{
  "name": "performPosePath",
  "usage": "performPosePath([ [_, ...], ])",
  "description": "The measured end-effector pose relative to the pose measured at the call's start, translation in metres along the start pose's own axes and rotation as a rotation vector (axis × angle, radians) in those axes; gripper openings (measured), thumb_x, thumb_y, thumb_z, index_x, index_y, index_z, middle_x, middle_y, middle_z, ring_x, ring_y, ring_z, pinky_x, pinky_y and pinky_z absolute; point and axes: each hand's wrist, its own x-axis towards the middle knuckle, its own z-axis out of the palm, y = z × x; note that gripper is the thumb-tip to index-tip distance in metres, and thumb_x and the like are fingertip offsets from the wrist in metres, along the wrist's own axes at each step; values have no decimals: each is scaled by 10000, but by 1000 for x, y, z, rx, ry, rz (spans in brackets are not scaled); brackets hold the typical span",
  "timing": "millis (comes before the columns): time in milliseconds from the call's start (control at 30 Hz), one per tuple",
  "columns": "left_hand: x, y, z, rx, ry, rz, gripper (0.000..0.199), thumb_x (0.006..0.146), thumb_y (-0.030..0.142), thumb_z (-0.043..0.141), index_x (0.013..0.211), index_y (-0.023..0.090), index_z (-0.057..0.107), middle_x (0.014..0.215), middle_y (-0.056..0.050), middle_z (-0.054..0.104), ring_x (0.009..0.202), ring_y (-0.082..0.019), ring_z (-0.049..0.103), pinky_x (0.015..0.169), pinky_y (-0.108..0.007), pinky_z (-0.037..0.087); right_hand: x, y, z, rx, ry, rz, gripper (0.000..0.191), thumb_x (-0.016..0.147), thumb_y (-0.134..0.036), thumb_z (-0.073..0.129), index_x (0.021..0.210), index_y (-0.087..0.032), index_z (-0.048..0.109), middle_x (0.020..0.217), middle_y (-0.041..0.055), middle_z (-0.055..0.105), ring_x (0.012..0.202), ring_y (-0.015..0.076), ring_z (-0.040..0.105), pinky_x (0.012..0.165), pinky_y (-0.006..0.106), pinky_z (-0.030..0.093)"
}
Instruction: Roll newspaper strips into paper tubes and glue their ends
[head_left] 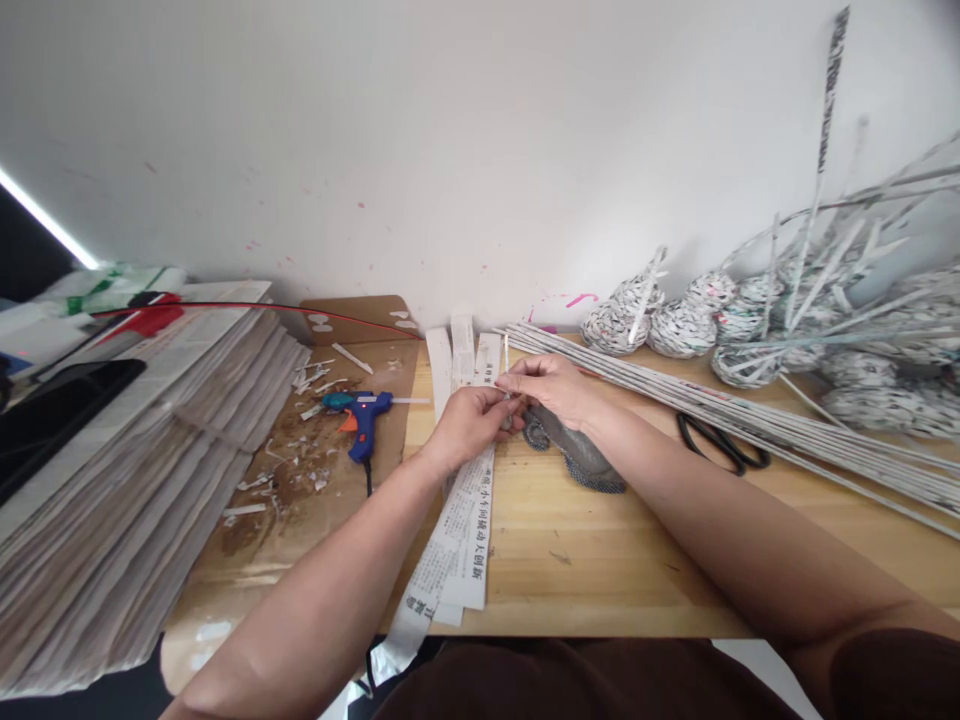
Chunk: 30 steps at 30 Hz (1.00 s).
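My left hand (pixel 472 422) and my right hand (pixel 553 388) meet over the middle of the table, fingertips closed in a pinch. Between them is a thin rolled paper stick (pixel 506 348), its pale end pointing up past my fingers; the rest is hidden by the hands. Long newspaper strips (pixel 472 525), printed with characters, lie under and in front of my left hand and hang over the table's near edge. Beneath my right hand and wrist lies a grey work glove (pixel 594 465), partly covered.
A blue glue gun (pixel 365 415) rests on brown cardboard (pixel 281 530) among paper scraps. A tall newspaper stack (pixel 172 430) stands left. Long paper sticks (pixel 720 408), black-handled scissors (pixel 720 447) and several woven paper gourd shapes (pixel 682 328) occupy the right, before the wall.
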Motion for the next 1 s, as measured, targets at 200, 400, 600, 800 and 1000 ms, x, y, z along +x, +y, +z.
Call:
performPosePath([
  [200, -2, 2, 1, 6, 9, -7, 203, 869, 277, 580, 787, 125, 686, 763, -70, 699, 688, -136, 660, 635, -248, 560, 0, -2, -3, -18, -65, 10, 304, 667, -404, 813, 728, -155, 650, 533, -6, 644, 407, 121, 583, 387, 226, 456],
  [400, -2, 2, 1, -3, -8, -5, 212, 860, 290, 608, 765, 119, 688, 760, -68, 699, 668, -126, 655, 649, -248, 565, 1, 0, -3, -10, 46, -2, 359, 618, -377, 851, 617, -178, 552, 461, -40, 582, 363, 96, 526, 326, 187, 341],
  [600, -2, 2, 0, -18, -2, -22, 198, 872, 275, 596, 813, 122, 707, 752, -62, 705, 659, -121, 659, 627, -230, 557, 0, -1, -3, -44, -78, 21, 311, 692, -420, 793, 733, -160, 628, 549, -16, 636, 422, 97, 569, 385, 195, 419],
  [800, -2, 4, 0, -30, -25, -36, 194, 874, 263, 589, 821, 116, 703, 723, -53, 699, 637, -120, 655, 613, -233, 560, -1, -2, 0, 35, 85, 4, 375, 633, -424, 831, 662, -189, 540, 469, -63, 559, 347, 102, 520, 340, 214, 423],
  [1000, -2, 3, -1, -19, -20, -25, 201, 863, 281, 607, 793, 114, 693, 751, -62, 703, 653, -119, 657, 611, -226, 562, -1, -4, -4, -9, -91, 22, 313, 672, -425, 805, 714, -174, 623, 547, -21, 634, 425, 127, 592, 420, 250, 496],
])
